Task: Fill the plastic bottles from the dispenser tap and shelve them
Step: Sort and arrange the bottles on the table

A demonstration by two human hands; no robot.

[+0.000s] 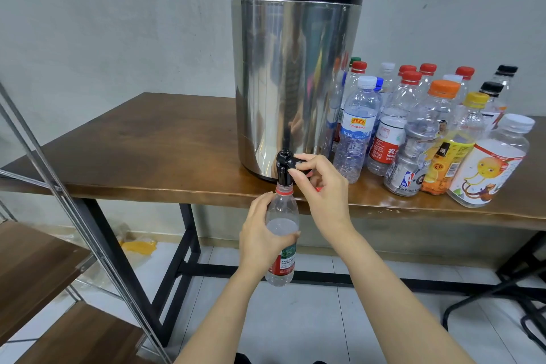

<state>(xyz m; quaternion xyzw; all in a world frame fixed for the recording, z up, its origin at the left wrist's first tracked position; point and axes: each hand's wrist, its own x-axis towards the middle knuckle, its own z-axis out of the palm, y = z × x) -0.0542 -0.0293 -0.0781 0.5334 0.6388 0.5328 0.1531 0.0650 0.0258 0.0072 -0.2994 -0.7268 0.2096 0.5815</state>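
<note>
The left hand (260, 233) curls round a red-labelled plastic bottle (283, 210), partly filled, with its open neck right under the black tap (283, 170). Just above, the right hand (322, 186) pinches the tap lever (299, 162). Behind both hands the steel dispenser (295, 83) stands at the edge of the wooden table (147, 142). Capped bottles (428, 133) crowd to the right of the right hand, and a shelf rack (44, 260) stands well left of the left hand.

A wooden table (147, 142) stands on white floor tiles (325, 319) against a grey wall (118, 23).
</note>
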